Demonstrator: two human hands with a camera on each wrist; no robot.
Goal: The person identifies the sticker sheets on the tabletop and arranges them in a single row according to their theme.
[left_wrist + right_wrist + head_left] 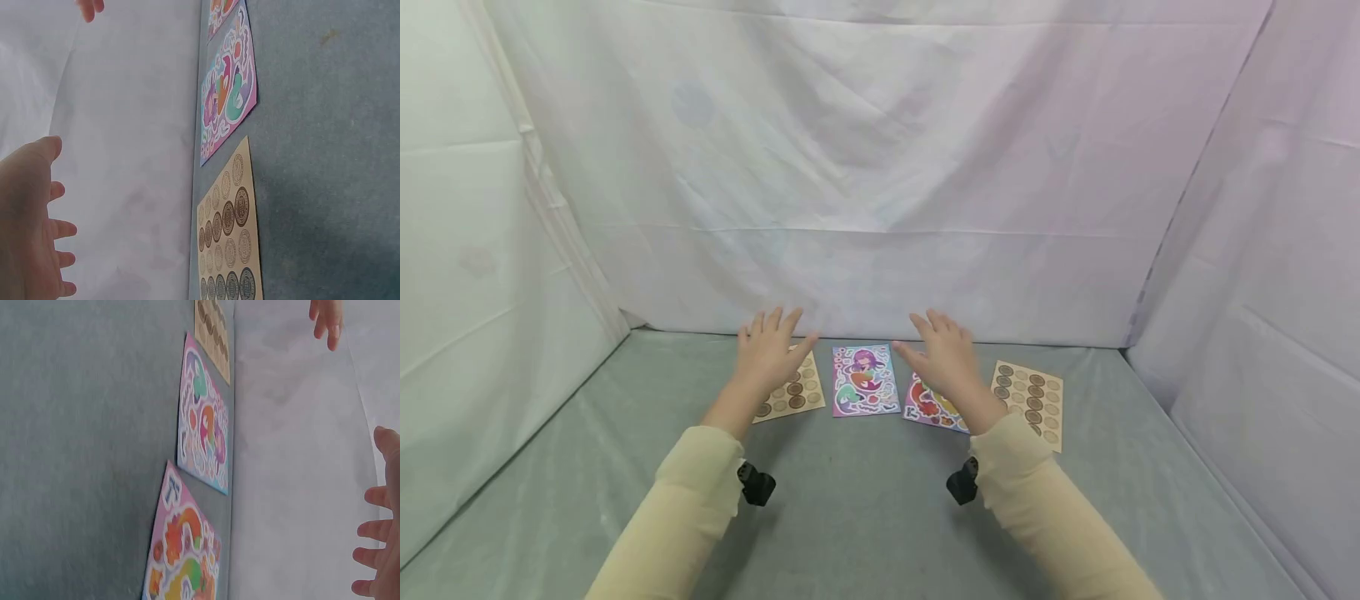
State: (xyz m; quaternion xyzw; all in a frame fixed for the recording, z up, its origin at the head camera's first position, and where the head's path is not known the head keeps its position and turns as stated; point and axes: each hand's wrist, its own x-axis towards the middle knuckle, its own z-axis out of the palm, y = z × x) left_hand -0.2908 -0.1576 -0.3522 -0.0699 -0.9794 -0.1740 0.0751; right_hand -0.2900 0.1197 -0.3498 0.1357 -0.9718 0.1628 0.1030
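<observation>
My left hand [765, 354] hovers with spread fingers over a tan sheet of round stickers [795, 396], partly covering it in the head view. To its right lies a colourful mermaid sticker sheet [865, 381], untouched. Above a second bright sticker sheet [934, 407], my right hand [945, 357] is raised with its fingers apart, hiding part of that sheet. Another tan sheet of round stickers [1048, 407] lies farthest right, beside the right forearm. Both wrist views show the hands [28, 219] [387, 531] off the table, holding nothing.
A grey cloth [850, 517] covers the table. White curtains [880, 167] hang behind it and along both sides. Small black devices [756, 484] [962, 482] sit at the wrists, by the cream sleeves.
</observation>
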